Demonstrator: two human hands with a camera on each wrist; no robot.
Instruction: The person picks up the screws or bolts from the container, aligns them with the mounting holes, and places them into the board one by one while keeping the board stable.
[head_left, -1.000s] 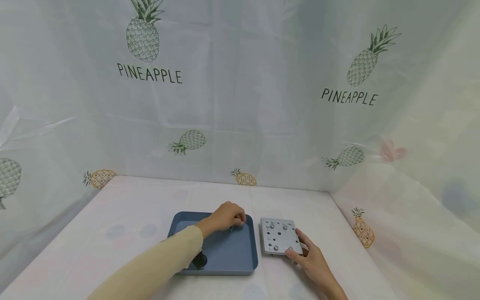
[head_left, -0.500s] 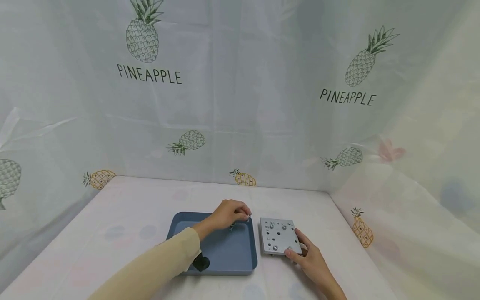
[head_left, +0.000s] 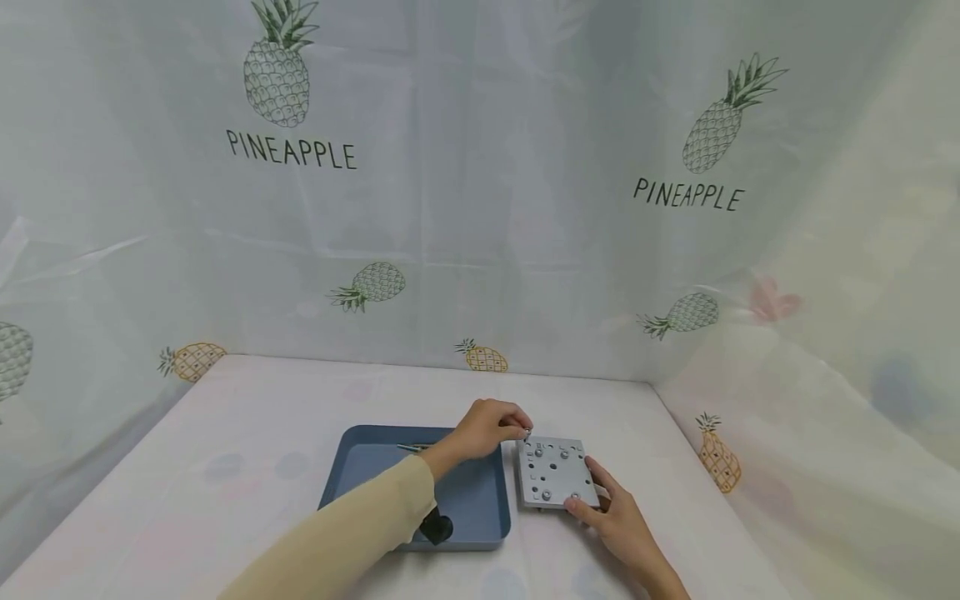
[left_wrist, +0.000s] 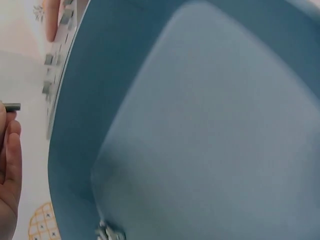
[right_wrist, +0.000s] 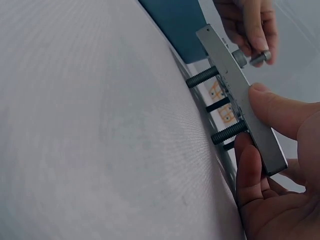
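My left hand pinches a small screw between thumb and fingertips. It is held just above the far left corner of a silver metal plate, which has several holes and several bolts standing in it. With thumb on top and fingers below, my right hand grips the plate's right near corner, tilting it slightly. Threaded bolt shanks stick out of the plate's underside in the right wrist view. The screw tip also shows at the left hand's fingertips in the left wrist view.
A blue-grey tray lies left of the plate, under the left forearm. Small metal parts sit in one of its corners, and a thin rod-like piece lies near its far edge. A pineapple-print curtain hangs behind the table.
My left hand has lifted out of the tray with the screw and moved right, to the plate's far left corner. The right hand keeps its grip on the plate.
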